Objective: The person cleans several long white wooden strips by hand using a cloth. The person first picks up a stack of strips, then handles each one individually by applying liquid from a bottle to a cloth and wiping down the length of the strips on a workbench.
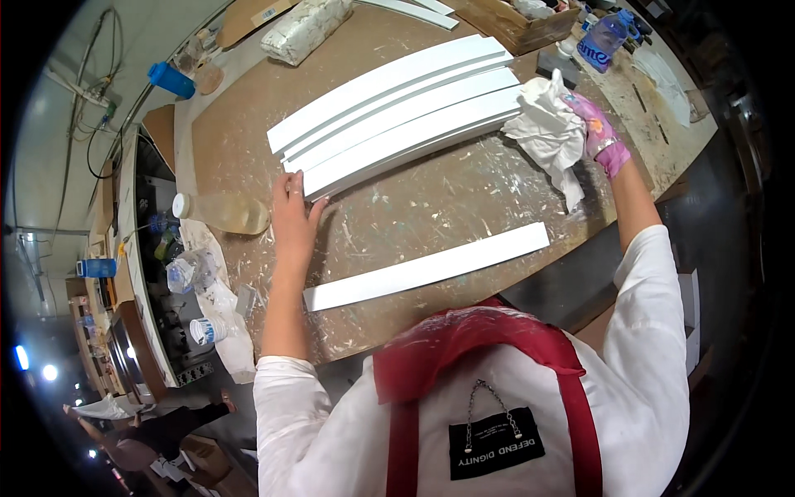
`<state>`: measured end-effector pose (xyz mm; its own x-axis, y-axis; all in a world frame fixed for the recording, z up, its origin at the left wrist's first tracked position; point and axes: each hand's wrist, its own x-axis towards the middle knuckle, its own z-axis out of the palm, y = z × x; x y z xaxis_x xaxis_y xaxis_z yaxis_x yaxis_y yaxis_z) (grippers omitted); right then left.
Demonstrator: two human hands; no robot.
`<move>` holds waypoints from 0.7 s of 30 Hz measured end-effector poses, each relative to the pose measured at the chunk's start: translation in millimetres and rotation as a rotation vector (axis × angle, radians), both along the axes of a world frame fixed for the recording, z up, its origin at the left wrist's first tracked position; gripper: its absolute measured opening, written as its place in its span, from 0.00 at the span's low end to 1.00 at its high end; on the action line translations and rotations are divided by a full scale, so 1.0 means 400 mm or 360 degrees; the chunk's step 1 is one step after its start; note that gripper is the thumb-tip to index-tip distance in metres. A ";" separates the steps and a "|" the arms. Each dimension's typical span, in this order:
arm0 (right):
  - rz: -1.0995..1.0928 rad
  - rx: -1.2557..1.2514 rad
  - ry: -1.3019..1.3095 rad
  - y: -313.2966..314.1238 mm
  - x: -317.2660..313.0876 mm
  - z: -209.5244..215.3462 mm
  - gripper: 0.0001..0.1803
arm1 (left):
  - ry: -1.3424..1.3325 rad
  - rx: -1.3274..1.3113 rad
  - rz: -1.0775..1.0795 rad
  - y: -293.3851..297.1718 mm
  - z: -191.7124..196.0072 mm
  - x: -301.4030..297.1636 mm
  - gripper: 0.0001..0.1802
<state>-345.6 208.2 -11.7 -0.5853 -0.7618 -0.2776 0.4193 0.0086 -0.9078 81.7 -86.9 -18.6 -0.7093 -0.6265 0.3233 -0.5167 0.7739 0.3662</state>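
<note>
My bare left hand [296,217] is at the left end of a stack of long white strips [414,124], its thumb and fingers straddling the nearest strip's end. On my right hand [603,137] is a pink patterned glove. That hand grips a crumpled white cloth [551,124], which hangs down at the right end of the stack and touches it or lies right beside it. One separate white strip [426,265] lies nearer to me, apart from both hands.
A bottle of yellowish liquid [222,213] lies left of my left hand. Beyond the stack is a white plastic-wrapped bundle [306,31]. A blue-labelled bottle [604,40] and a wooden box [517,25] stand far right. Another person [157,435] is at lower left.
</note>
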 end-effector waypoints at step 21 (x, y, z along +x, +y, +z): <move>0.0134 0.0824 0.1770 0.095 0.163 0.037 0.17 | -0.0231 -0.0004 -0.0309 0.186 -0.016 0.026 0.27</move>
